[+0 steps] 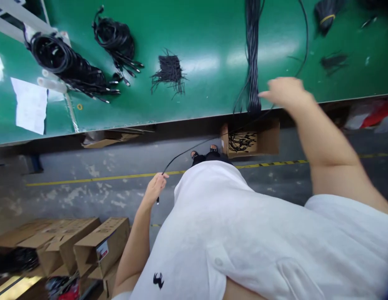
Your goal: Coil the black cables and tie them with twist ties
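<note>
My left hand [155,188] is closed around a thin black cable [189,149], close to its end, and a small metal-tipped plug hangs below the fingers. The cable sags across in front of me and up over the table edge to my right hand [285,92]. That hand is curled around the cable above the table, its thumb pointing left; its fingers are partly hidden. Beyond it, the cable curves on toward the table's far side. Left of my right hand lies a long bundle of straight black cables [253,54].
On the green table [200,50] lie a large coiled cable bundle [67,60], a smaller coil [115,39], a pile of short black ties [169,70] and white paper [30,104]. A cardboard box [267,137] holding black pieces sits below the edge. More cartons [103,246] stand lower left.
</note>
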A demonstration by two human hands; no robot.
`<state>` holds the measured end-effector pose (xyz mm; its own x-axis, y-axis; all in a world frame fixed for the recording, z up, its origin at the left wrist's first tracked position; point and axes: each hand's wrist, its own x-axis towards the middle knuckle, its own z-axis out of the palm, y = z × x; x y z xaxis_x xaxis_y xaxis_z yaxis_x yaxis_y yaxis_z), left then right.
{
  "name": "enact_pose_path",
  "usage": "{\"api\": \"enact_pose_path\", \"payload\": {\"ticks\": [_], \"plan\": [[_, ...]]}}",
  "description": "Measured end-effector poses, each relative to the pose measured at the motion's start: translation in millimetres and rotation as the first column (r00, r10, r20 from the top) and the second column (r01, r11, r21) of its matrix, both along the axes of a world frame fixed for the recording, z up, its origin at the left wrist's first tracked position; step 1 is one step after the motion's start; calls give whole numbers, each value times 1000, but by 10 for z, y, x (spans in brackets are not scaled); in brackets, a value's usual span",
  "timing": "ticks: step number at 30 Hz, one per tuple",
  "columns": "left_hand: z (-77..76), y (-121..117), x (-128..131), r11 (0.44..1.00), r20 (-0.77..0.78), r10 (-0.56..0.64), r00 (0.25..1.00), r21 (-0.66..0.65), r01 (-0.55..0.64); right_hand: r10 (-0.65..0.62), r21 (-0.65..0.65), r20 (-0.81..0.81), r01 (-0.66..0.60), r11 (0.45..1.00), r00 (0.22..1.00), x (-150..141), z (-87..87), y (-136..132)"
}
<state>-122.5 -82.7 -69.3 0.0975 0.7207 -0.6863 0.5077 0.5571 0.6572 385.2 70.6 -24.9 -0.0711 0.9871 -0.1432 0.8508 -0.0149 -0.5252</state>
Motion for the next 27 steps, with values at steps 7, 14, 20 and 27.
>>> {"api": "enact_pose_path", "payload": {"ticks": [7,14,20,27], "plan": [[945,529,-67,890,554,299,777,132,-436,469,-130,-581,-645,753,665,-1842,-414,-933],[873,721,-197,863,486,267,832,263,-430,264,-330,-73,-273,904,962,-799,-637,-1308],[415,592,1018,981,484,-192,854,93,168,514,70,-183,-511,857,838,-1523,93,-897],[565,645,893,968,724,-35,689,-148,205,283,136,-240,-256,957,929,-1323,112,-319]]}}
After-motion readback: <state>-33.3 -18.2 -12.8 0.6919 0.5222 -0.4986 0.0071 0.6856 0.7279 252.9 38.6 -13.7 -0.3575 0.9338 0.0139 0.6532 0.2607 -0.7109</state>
